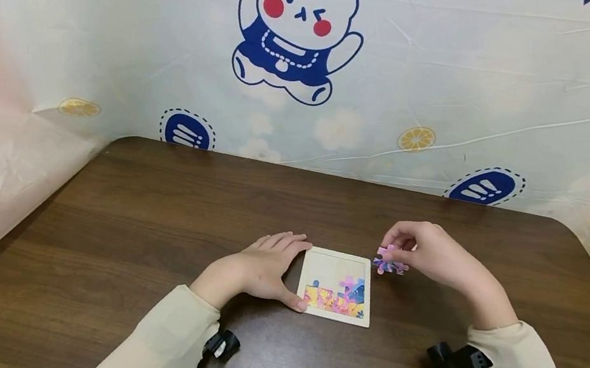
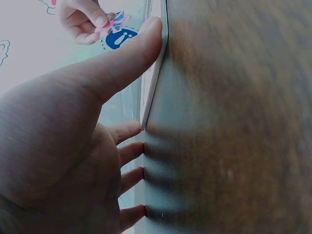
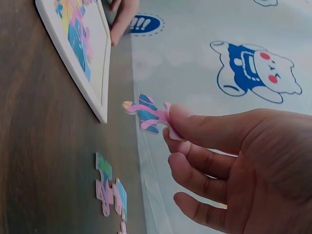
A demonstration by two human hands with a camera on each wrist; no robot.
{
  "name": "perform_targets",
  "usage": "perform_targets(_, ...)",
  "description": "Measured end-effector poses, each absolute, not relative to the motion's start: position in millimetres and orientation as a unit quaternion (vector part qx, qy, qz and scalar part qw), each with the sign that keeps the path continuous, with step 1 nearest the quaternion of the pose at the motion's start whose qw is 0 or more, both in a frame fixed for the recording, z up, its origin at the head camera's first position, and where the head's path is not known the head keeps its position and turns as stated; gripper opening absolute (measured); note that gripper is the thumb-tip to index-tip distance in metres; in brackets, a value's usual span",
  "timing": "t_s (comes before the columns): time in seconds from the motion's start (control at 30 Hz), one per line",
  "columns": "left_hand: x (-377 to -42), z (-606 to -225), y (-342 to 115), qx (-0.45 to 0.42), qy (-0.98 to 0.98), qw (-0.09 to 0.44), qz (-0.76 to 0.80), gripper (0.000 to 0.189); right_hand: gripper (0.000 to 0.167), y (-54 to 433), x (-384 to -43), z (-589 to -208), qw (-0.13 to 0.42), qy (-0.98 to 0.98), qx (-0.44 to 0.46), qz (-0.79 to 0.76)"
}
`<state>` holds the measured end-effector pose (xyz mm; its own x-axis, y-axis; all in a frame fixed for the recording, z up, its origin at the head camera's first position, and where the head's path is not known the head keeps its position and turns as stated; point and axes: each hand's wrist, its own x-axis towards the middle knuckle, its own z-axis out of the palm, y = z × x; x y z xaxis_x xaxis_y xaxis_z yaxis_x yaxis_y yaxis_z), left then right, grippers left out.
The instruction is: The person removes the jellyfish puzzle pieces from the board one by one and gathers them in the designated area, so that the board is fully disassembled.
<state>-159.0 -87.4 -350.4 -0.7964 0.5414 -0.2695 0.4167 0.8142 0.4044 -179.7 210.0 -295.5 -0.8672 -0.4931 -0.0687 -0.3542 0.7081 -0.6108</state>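
A pink and blue jigsaw puzzle piece (image 3: pixel 148 116) is pinched between the thumb and index finger of my right hand (image 1: pixel 437 255), just right of a shallow white puzzle frame (image 1: pixel 331 318). Joined pieces (image 1: pixel 331 301) in yellow, pink and blue fill the frame's lower part, rising higher at its right side. My left hand (image 1: pixel 270 267) spreads along the frame's left side. Its thumb touches the lower left corner and its index finger reaches the upper left one. In the left wrist view, the other fingertips (image 2: pixel 138 150) rest on the tabletop.
Several loose puzzle pieces (image 3: pixel 105 192) lie on the table below the right hand in the right wrist view. The brown wooden table (image 1: pixel 200 195) meets a printed cloth backdrop (image 1: pixel 177 49) at its back and sides. Each sleeved wrist carries a black camera.
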Motion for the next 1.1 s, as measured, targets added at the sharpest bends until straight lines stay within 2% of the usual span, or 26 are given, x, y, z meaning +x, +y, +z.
perform_targets(0.5, -159.3, -350.2, -87.3, 0.256, 0.934, 0.191, 0.162, 0.107, 0.008, 237.8, -191.2, -298.8, 0.122, 0.951, -0.172, -0.228)
perform_targets(1.1, -159.0, -348.3, -86.5, 0.255, 0.935, 0.195, 0.154, 0.109, 0.011, 255.2, -201.4, -314.0, 0.121, 0.967, -0.149, -0.17)
